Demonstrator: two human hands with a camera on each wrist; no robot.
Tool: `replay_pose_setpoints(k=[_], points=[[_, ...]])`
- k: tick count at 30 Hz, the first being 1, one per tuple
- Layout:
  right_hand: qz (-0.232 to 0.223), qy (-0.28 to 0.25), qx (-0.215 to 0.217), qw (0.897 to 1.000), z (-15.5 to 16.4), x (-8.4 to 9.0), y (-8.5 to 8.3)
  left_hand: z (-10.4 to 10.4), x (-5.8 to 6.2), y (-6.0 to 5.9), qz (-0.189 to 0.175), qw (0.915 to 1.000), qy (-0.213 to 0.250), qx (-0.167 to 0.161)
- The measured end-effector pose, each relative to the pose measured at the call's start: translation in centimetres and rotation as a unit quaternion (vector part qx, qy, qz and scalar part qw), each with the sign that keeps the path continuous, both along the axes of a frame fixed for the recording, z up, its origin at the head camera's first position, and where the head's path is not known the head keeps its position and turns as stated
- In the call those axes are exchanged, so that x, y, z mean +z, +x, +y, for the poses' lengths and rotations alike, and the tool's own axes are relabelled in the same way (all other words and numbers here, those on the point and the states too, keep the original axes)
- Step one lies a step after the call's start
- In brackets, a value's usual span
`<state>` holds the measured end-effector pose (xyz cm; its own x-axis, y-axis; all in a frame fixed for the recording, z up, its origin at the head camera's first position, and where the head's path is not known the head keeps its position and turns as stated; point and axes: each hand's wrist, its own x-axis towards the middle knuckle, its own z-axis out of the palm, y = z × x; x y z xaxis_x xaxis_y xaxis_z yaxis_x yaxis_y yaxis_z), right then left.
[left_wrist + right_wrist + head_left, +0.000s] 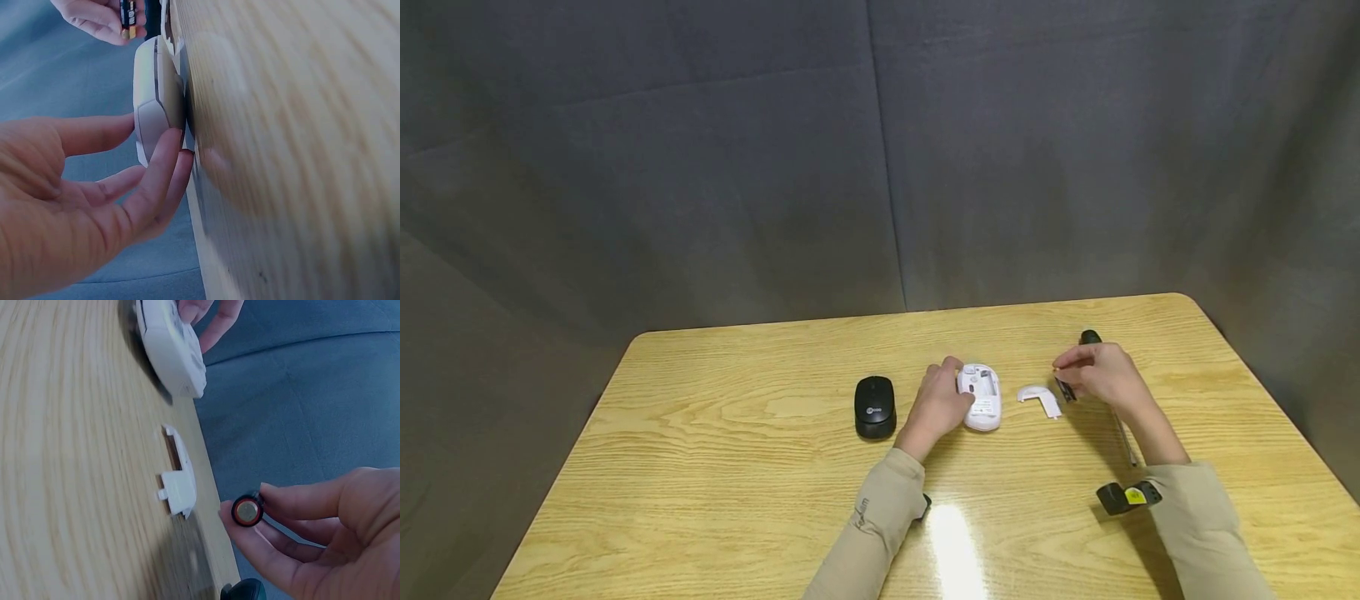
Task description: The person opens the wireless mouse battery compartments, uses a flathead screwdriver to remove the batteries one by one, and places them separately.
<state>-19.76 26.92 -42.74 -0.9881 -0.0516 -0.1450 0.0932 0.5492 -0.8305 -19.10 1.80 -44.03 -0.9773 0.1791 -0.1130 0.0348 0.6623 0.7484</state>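
Pinched between the right hand (pixel 1101 375)'s fingertips above the table (pixel 737 467), a small battery (pixel 247 510) is held; it is judged light, stiff and smooth, best gripped round its sides. The upturned white mouse (pixel 981 397) is steadied by the left hand (pixel 938 404)'s straight fingers, its cover (pixel 1040 398) lying beside; a black mouse (pixel 875 406) is seen further left.

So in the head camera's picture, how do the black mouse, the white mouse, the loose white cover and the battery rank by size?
1. black mouse and white mouse: alike, too close to rank.
2. loose white cover.
3. battery, partly hidden in the right hand.
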Motion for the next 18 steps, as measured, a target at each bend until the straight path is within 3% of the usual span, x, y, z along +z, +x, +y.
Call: replay_pose_setpoints(k=[14,18], points=[[0.006,0.045,0.022,0.999,0.2,-0.7,-0.1,-0.2,0.5,0.1,-0.010,0.9999,-0.011,0.005],[0.010,0.065,0.025,0.997,0.1,-0.9,-0.1,-0.6,1.2,0.2,0.006,1.0000,-0.007,0.003]])
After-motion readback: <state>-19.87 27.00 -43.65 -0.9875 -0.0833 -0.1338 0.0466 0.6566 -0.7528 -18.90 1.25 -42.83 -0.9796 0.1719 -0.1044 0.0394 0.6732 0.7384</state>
